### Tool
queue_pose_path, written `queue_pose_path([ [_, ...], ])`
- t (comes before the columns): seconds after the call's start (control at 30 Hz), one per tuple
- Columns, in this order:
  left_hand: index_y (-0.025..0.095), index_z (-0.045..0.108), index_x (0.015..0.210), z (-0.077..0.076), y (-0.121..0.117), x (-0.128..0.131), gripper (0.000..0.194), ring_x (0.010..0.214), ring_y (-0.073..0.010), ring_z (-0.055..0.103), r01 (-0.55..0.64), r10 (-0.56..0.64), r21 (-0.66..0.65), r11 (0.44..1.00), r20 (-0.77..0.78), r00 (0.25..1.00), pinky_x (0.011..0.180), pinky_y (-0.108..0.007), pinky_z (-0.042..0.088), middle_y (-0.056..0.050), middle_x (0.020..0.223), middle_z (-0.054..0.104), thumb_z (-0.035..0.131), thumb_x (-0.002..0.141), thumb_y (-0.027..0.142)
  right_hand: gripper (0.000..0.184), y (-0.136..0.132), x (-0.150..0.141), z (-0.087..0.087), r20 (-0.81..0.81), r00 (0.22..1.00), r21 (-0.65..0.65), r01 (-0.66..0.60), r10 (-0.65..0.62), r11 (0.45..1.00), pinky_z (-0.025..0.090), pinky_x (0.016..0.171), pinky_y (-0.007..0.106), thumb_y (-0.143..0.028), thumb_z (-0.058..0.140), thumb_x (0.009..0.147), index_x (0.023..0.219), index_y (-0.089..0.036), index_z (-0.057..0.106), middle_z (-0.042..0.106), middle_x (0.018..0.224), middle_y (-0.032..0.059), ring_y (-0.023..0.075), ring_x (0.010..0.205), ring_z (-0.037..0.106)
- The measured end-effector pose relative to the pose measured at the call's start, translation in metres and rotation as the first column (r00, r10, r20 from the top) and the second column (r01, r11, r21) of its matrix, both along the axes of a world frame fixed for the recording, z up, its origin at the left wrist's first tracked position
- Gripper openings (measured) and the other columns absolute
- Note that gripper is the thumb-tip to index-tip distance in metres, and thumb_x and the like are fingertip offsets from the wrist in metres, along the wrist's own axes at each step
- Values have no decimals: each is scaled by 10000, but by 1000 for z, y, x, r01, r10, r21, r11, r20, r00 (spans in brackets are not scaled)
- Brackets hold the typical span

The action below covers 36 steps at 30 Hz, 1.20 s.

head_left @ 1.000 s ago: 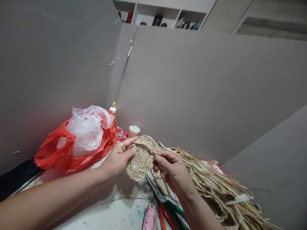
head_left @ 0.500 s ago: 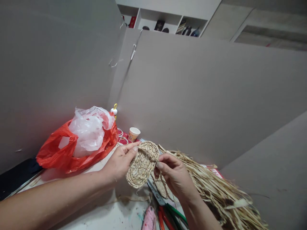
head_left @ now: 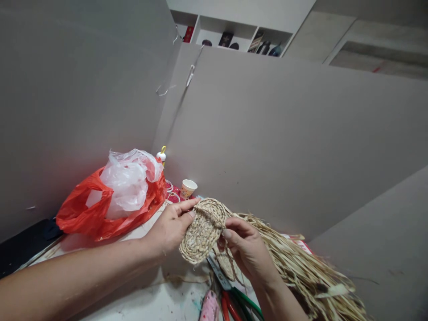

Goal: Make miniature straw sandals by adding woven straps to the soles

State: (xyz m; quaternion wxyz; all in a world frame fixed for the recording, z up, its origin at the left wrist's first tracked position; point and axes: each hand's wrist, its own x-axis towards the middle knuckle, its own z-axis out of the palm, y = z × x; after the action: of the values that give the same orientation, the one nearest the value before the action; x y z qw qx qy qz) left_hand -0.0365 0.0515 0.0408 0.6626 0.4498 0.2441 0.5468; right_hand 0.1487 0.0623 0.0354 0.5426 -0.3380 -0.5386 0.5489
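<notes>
A small oval slipper woven from pale straw braid [head_left: 202, 229] is held up above the table between both hands. My left hand [head_left: 170, 227] grips its left edge, thumb on top and fingers curled behind. My right hand [head_left: 244, 249] pinches the braided strap on its right side, fingers closed. A second woven straw piece [head_left: 227, 263] lies under my right hand, partly hidden.
A bundle of loose straw strips [head_left: 301, 272] spreads to the right. Scissors [head_left: 219, 274], red- and green-handled pliers [head_left: 240, 301] and a pink object [head_left: 209, 307] lie below. A red and white plastic bag [head_left: 117, 196], a paper cup [head_left: 187, 188] and a small bottle [head_left: 162, 155] stand against grey partition boards.
Both hands and the slipper have shifted slightly right and down in view, with the head tilting a little. The grips are unchanged.
</notes>
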Motion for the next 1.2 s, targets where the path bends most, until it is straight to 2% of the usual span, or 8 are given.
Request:
queue_pose_path([
  [0.27,193,621,1192,3,0,0,390,798,-137,629,2,-3,-45,999,-22,1000,779,-274,458,-64,1000,707,569,806,163,190,2,2,-2,-17,1000,-14,14,-14,1000,475,411,214,-282,863,540,674,-220,743,636,546,-22,101,430,550],
  [0.63,144,505,1314,4,4,-5,550,893,-155,599,100,-102,-64,993,-31,994,886,-319,422,-106,1140,648,537,767,86,198,6,8,-6,-38,999,-29,2,-3,1000,477,414,187,-276,868,541,682,-214,744,647,512,-17,96,428,564],
  [0.8,160,561,1270,8,6,-9,534,929,-182,573,137,-137,-8,991,-66,988,842,-314,434,-91,1114,654,545,741,92,189,10,11,-9,-39,999,-32,4,-5,999,472,418,179,-266,868,544,681,-226,744,655,516,-20,89,422,566],
  [1.03,163,573,1259,9,8,-11,546,830,-175,580,148,-146,6,989,-110,983,741,-290,443,-90,1018,681,533,722,73,198,10,10,-9,-32,999,-33,14,-15,999,468,424,181,-279,868,543,680,-212,741,655,527,-16,90,432,565],
  [1.2,158,575,1250,9,8,-11,530,922,-183,586,141,-143,-27,990,-83,986,826,-309,438,-96,1056,675,532,730,66,196,7,10,-7,-26,1000,-33,14,-15,999,462,420,182,-273,866,545,680,-208,739,650,527,-19,87,429,555],
])
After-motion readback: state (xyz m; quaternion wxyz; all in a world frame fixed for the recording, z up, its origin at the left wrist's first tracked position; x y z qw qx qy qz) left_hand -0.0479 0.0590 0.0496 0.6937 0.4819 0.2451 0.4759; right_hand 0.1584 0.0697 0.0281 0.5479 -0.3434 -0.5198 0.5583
